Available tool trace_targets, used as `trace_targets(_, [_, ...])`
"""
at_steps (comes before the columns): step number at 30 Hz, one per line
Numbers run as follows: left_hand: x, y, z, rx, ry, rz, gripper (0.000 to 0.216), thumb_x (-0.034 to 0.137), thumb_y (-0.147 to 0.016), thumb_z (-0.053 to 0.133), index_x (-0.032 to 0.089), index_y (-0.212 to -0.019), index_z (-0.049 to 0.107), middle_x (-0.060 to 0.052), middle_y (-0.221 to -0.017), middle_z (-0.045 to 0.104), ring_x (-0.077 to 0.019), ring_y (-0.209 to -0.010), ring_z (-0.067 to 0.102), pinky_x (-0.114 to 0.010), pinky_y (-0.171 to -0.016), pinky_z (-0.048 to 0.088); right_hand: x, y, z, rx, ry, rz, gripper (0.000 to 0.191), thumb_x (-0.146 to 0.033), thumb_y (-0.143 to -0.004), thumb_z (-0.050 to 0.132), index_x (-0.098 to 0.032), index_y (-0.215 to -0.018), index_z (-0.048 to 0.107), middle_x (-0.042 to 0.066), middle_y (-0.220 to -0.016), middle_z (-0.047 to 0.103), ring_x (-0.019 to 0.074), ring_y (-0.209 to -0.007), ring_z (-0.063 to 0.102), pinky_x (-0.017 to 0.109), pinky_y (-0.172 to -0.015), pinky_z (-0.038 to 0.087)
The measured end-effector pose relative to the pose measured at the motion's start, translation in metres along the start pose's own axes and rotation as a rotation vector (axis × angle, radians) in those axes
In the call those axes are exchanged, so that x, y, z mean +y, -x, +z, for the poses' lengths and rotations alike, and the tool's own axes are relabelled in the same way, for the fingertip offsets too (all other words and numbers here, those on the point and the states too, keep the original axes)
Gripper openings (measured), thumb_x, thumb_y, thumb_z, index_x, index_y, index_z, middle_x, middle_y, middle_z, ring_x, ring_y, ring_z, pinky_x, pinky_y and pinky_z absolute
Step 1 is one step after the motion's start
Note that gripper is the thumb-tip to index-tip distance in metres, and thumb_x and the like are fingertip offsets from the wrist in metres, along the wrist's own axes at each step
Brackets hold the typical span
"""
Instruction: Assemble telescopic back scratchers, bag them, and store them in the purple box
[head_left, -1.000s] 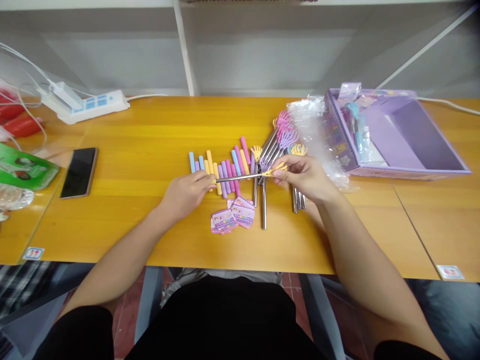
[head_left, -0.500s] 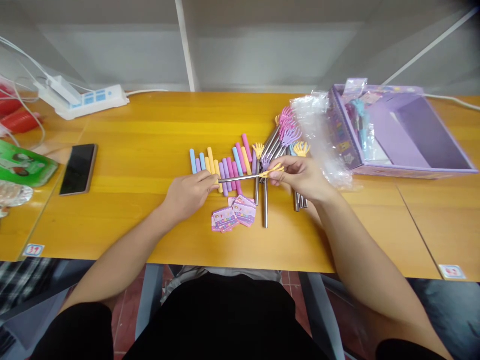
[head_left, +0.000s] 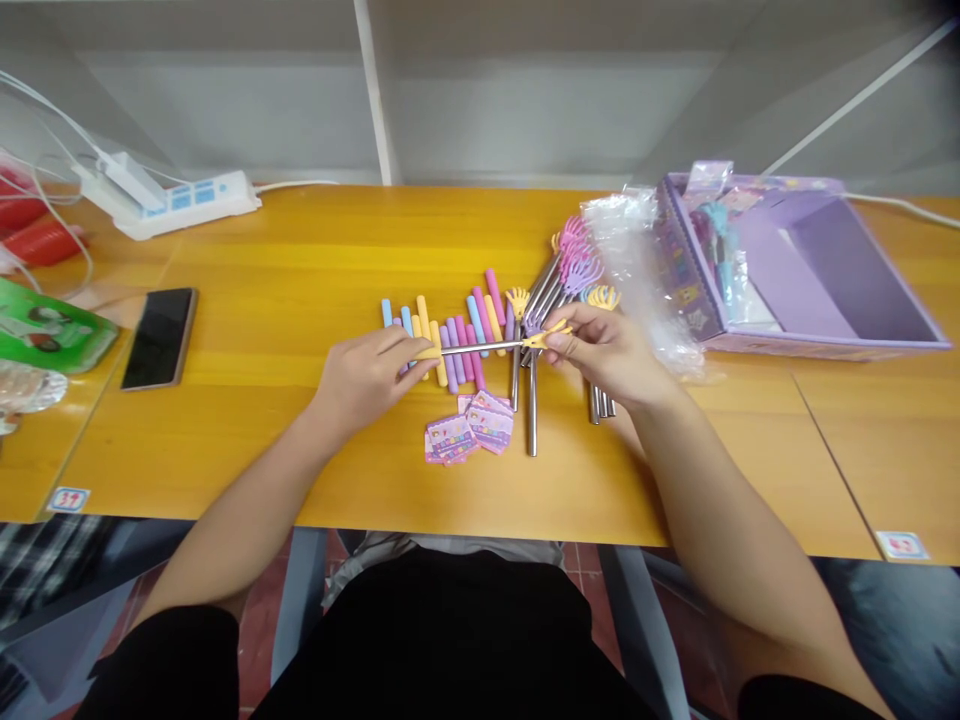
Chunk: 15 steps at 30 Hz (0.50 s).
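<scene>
My right hand [head_left: 604, 352] pinches the yellow hand-shaped tip of a thin metal rod [head_left: 484, 347] held level above the table. My left hand [head_left: 367, 375] grips a yellow foam sleeve [head_left: 427, 352] at the rod's other end. Under the rod lies a row of pastel foam sleeves [head_left: 465, 325] in blue, pink, purple and yellow. A bundle of metal rods with coloured hand-shaped tips [head_left: 562, 280] lies behind my right hand. Small pink and purple cards [head_left: 469, 430] sit in a loose pile in front of the sleeves.
A purple cardboard box [head_left: 817, 330] with crumpled clear plastic wrap [head_left: 637, 260] stands at the right. A black phone [head_left: 159, 338], a white power strip [head_left: 176, 203], a green packet [head_left: 45, 330] and red items [head_left: 37, 240] lie at the left on the yellow wooden table [head_left: 300, 260].
My left hand has shifted slightly up and left along the rod's end, now closed on a yellow sleeve there. The rod has risen a little. My right hand stays almost still.
</scene>
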<state>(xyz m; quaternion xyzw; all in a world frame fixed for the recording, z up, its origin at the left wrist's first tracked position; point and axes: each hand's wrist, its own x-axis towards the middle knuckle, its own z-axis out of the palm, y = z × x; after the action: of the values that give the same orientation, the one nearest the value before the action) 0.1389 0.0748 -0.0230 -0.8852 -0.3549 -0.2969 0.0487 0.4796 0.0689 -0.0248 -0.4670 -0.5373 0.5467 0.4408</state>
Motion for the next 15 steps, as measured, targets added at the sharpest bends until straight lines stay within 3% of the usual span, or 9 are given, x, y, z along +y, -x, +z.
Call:
trace_targets(5, [-0.0003, 0.0008, -0.0007, 0.066, 0.006, 0.038, 0.015, 0.037, -0.103, 0.072, 0.023, -0.104, 0.078, -0.001, -0.093, 0.082, -0.0149, -0.08, 0.076, -0.027, -0.065, 0.05, 0.0007, 0.0001, -0.0012, 0.004, 0.007, 0.013, 0.047, -0.058, -0.073, 0.098, -0.022, -0.091, 0.073, 0.0, -0.077, 0.07, 0.0125, -0.066, 0.064, 0.026, -0.061, 0.055])
trace_targets(15, [0.0059, 0.0029, 0.0029, 0.083, 0.1, 0.036, 0.012, 0.033, -0.102, 0.074, 0.022, -0.1, 0.077, -0.001, -0.089, 0.08, -0.0137, -0.076, 0.074, -0.026, -0.063, 0.05, 0.0072, 0.0015, -0.0008, -0.041, 0.029, 0.031, 0.042, -0.055, -0.074, 0.098, -0.022, -0.088, 0.076, 0.001, -0.07, 0.071, 0.0128, -0.063, 0.063, 0.027, -0.06, 0.055])
